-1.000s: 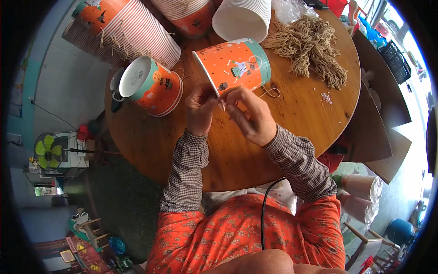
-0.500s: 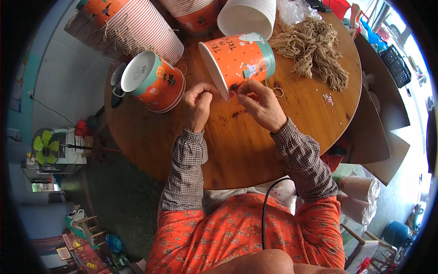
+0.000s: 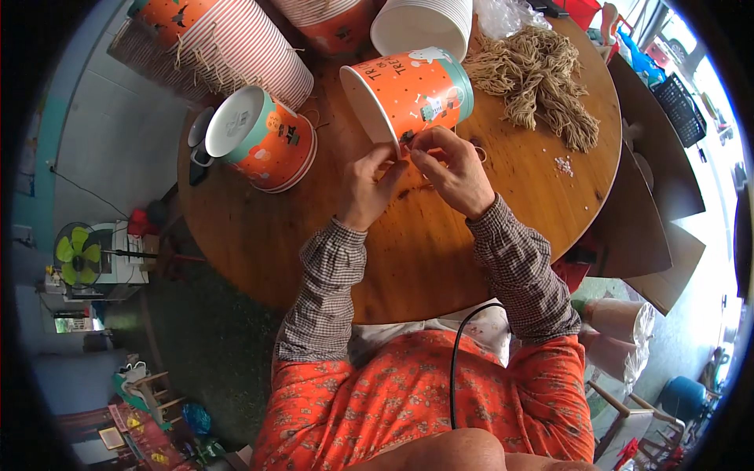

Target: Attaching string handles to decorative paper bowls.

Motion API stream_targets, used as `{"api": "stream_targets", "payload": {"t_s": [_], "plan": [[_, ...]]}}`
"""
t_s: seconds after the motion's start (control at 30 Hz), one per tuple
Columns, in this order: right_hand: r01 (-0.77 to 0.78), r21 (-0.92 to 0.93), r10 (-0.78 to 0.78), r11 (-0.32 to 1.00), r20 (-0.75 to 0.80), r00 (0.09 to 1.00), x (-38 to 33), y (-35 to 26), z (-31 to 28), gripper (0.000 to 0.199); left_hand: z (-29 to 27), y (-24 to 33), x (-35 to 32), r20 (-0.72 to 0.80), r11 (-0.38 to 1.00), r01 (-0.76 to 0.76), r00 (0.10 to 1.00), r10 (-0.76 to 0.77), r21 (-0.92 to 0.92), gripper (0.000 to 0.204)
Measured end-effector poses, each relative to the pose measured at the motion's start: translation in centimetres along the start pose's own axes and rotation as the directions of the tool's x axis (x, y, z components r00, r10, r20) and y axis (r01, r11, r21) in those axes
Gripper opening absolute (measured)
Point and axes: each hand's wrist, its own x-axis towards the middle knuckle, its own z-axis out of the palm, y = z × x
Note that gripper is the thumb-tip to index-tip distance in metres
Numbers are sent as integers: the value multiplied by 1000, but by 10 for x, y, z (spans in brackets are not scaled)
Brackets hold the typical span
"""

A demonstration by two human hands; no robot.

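An orange paper bucket (image 3: 412,94) with a teal base and white inside lies on its side on the round wooden table (image 3: 440,259), its open mouth toward me. My left hand (image 3: 367,188) pinches the bucket's rim at its lower edge. My right hand (image 3: 452,169) is right beside it, fingertips pinched on a thin tan string at the same spot on the rim. Both hands almost touch each other. A short length of string (image 3: 477,151) loops on the table just behind my right hand.
A second orange bucket (image 3: 259,137) lies on its side to the left. Nested stacks of buckets (image 3: 243,47) and a white-inside stack (image 3: 424,23) stand at the far edge. A heap of tan strings (image 3: 542,78) lies at the right. A green fan (image 3: 75,255) is on the floor left.
The bucket and both hands have shifted slightly toward the far side of the table. The fingers have closed in tighter at the rim; the bucket has turned a little.
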Motion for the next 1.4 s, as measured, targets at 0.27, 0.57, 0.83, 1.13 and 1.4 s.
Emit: {"api": "stream_targets", "payload": {"t_s": [0.27, 0.57, 0.83, 1.13, 1.4], "plan": [[-168, 143, 159, 975, 69, 985, 2, 0, -8, 12, -1, 16, 2, -130, 997, 71, 989, -74, -29, 25], [-233, 291, 220, 928, 78, 972, 2, -2, -6, 16, 0, 18, 1, -114, 999, 43, 992, -45, -26, 33], [-300, 289, 290, 909, 80, 954, 3, -3, -8, 19, 1, 21, 1, -94, 992, -32, 995, 43, 118, 35], [-137, 124, 143, 983, -43, 989, 2, 4, -3, 23, 6, 23, 0, -89, 992, -17, 996, 27, 122, 31], [-181, -29, 177, 983, -113, 978, -2, -5, 3, 22, 2, 18, -1, -87, 999, -23, 996, 27, 38, 12]]}}
